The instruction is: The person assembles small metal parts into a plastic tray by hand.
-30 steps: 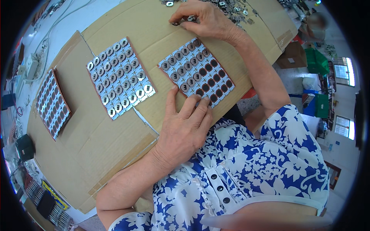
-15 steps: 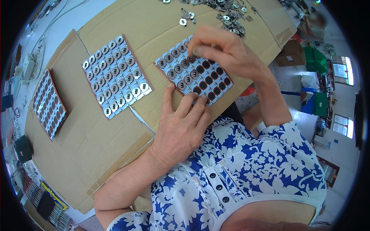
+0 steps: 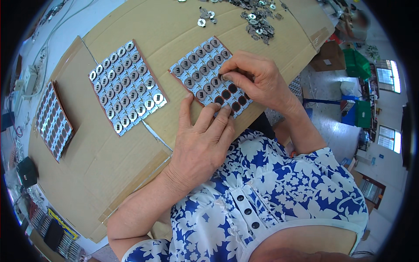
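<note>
A blue-and-white panel [image 3: 192, 78] with rows of round spots lies in front of me. Small round silver metal pieces [image 3: 204, 70] cover its far and left rows, while dark round spots [image 3: 236, 106] show bare at its near right side. My left hand [image 3: 203, 135] rests open along the panel's near edge, fingers spread and fingertips on it. Over the panel's right part, my right hand [image 3: 259, 78] pinches thumb and forefinger together at a spot beside the covered ones. Whatever is between those fingertips is too small and hidden to make out.
A second panel [image 3: 126, 83] full of silver pieces lies left of centre. Farther left stands a stack of panels [image 3: 54, 122] with dark spots. A heap of loose metal pieces [image 3: 260, 29] lies at the back of the cardboard-covered table [image 3: 118, 168]. Another person [image 3: 358, 24] is far right.
My right hand has come down and nearer to me over the panel, its thumb and forefinger now pinched at a spot. My left hand keeps its place at the panel's edge.
</note>
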